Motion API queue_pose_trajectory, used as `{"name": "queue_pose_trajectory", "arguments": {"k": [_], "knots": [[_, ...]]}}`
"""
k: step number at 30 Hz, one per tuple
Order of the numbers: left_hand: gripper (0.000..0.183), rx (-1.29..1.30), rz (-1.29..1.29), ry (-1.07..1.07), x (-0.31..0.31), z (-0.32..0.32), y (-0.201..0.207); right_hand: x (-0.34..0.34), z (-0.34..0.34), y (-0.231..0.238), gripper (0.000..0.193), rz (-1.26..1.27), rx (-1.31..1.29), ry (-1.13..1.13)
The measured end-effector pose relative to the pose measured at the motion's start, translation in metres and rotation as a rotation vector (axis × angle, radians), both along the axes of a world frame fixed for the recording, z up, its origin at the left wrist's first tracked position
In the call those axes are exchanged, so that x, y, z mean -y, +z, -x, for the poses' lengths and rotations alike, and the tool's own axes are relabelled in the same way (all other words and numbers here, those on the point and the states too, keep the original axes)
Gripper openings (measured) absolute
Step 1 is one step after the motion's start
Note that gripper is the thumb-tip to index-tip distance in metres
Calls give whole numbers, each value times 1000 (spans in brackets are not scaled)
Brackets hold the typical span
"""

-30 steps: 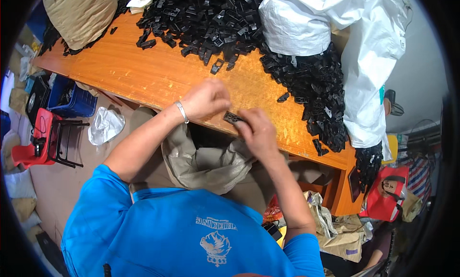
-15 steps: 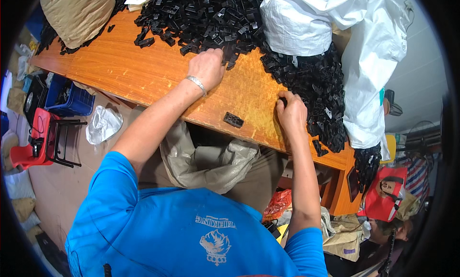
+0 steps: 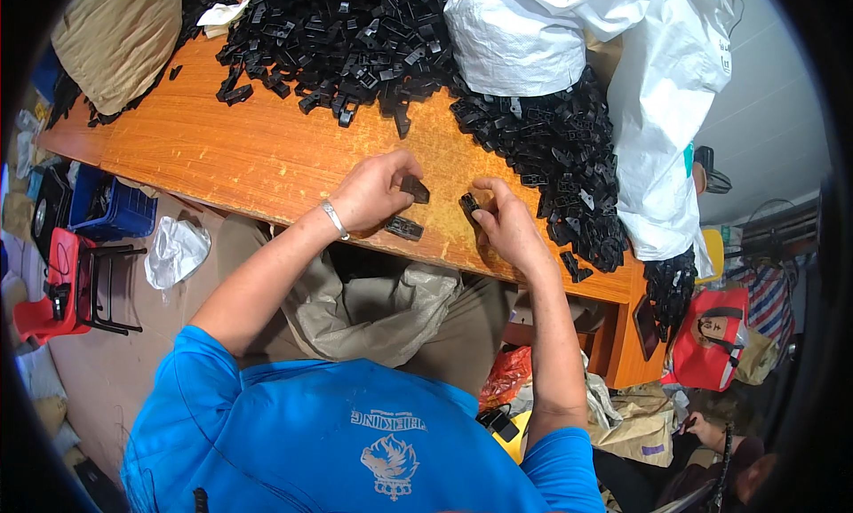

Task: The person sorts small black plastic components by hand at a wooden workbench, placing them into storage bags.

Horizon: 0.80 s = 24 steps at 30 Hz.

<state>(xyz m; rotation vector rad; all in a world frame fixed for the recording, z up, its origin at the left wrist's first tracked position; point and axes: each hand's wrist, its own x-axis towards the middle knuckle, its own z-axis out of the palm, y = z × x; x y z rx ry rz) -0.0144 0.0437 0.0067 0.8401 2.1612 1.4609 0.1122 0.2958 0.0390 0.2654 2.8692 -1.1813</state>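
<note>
Near the front edge of the wooden table, my left hand (image 3: 371, 193) is closed on a black plastic part (image 3: 415, 190). My right hand (image 3: 511, 226) pinches another black plastic part (image 3: 469, 206) between thumb and fingers, a short way to the right. A third black part, a rectangular block (image 3: 404, 228), lies on the table just below my left fingers. Beyond the hands spreads a large pile of black plastic parts (image 3: 329, 42). A second heap of smaller-looking black parts (image 3: 569, 167) lies to the right of my right hand.
White woven sacks (image 3: 662, 131) stand on the table's right side, and a brown paper sack (image 3: 120, 42) at the far left. An open grey sack (image 3: 373, 313) hangs at my lap below the table edge (image 3: 222, 209). A phone-like dark slab (image 3: 646, 326) lies at the right corner.
My left hand has come back from the far pile toward the front edge with a black part. My right hand has moved left from the right heap, holding a part.
</note>
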Motion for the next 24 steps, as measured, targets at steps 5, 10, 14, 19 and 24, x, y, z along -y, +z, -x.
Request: {"name": "queue_pose_trajectory", "arguments": {"k": [5, 10, 14, 19, 24], "knots": [[36, -327, 61, -13, 1, 2, -4, -5, 1, -2, 24, -14, 71, -39], [39, -375, 57, 5, 9, 6, -4, 12, -4, 6, 32, -285, -75, -34], [36, -378, 87, -2, 7, 8, -6, 20, -2, -6, 29, -468, -152, -53], [34, -419, 119, -23, 7, 7, -5, 63, 8, -2, 24, -214, -399, 42], [35, -429, 85, 10, 5, 3, -7, 71, 21, -11, 22, -231, -382, 63]]}}
